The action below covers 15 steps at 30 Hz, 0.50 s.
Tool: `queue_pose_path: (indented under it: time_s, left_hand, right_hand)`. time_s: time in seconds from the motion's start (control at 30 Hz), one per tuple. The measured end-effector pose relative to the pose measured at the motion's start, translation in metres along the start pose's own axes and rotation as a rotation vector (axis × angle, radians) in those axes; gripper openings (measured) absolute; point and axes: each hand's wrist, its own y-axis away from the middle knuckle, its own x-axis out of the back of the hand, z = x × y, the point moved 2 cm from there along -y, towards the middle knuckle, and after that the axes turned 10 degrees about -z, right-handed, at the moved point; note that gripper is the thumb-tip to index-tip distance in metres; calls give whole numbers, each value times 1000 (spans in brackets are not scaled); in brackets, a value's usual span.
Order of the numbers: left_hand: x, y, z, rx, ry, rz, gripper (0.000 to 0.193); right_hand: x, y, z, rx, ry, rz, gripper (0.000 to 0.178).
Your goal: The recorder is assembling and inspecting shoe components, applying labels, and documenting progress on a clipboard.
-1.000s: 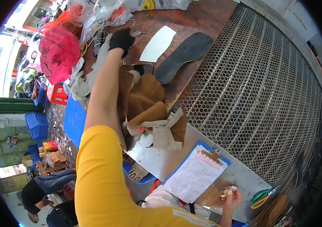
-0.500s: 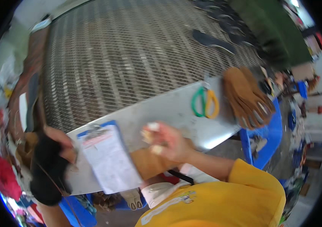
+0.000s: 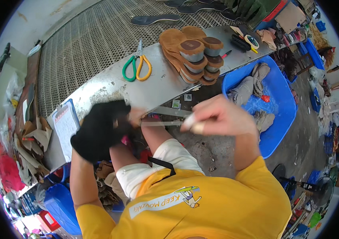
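A pale, see-through strip (image 3: 169, 111) is stretched between my two hands, in front of the bench edge. My right hand (image 3: 221, 117) pinches its right end; white and yellowish covers sit on the fingertips. Black fabric (image 3: 101, 131) wraps most of my left hand (image 3: 134, 116) and its wrist. The bare left fingers show at the strip's left end and look closed on it, though blurred. Beyond the hands, scissors (image 3: 137, 63) with one green and one yellow handle lie on the metal bench (image 3: 109, 85). Stacked brown soles with grey heels (image 3: 189, 51) lie to their right.
A clipboard (image 3: 66, 123) with paper lies at the bench's left. Dark insoles (image 3: 155, 19) rest on the mesh surface (image 3: 85, 44) behind. A blue tub (image 3: 279, 131) with grey pieces stands at the right. A fan (image 3: 323, 191) is on the floor at lower right.
The view has swung right. My hands, far apart before, have come closer together in front of the bench edge, and the pale strip now spans them.
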Motion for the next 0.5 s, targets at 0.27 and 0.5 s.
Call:
queue_pose_path:
  time_s: [0.27,0.5]
  left_hand:
    - [24,-174,10,46,67,295,53]
    - [-70,-183,-37,210,141,199,57]
  right_hand:
    - [132,64,29,-319,9,752,53]
    - [97,82,134,-517,-340,720,55]
